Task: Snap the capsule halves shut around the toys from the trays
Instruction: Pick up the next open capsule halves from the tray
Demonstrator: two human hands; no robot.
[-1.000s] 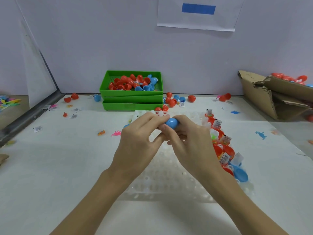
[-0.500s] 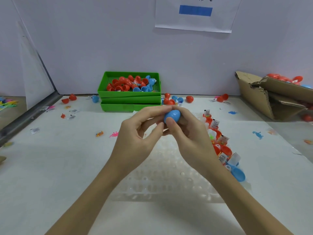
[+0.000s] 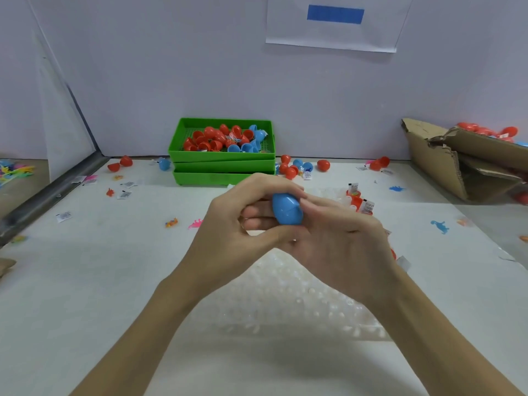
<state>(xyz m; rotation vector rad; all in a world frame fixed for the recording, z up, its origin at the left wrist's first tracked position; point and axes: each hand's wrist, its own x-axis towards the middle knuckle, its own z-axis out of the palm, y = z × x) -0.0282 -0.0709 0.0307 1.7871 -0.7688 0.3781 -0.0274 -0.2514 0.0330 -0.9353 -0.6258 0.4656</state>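
A blue egg-shaped capsule [image 3: 287,209] sits raised above the middle of the white table [image 3: 85,281], held between both hands with a seam line showing across its near face. The left hand [image 3: 243,224] curls round it, thumb below and index finger arched over the top, the other fingertips tucked behind its left side. The right hand [image 3: 340,241] meets it from the right, its fingers pressed against the capsule's right side and lower edge, palm turned up toward the camera. Beneath the wrists lies a clear plastic blister tray [image 3: 285,304] with rows of round pockets. Just right of the hands, a line of red capsule halves [image 3: 354,199] with small white packets [image 3: 368,206] runs along the tray's right edge, partly hidden by the right hand. At the far side, against the wall, stands a stack of green trays [image 3: 223,164]; the top one holds a heap of red and blue capsule halves [image 3: 225,138]. More loose red and blue halves [image 3: 297,167] lie just right of the stack. An open cardboard box [image 3: 457,164] with red pieces in it sits at the far right. Small plastic dinosaur toys are scattered about the table, a blue one [image 3: 440,226] on the right and a pink one [image 3: 195,223] left of the hands.
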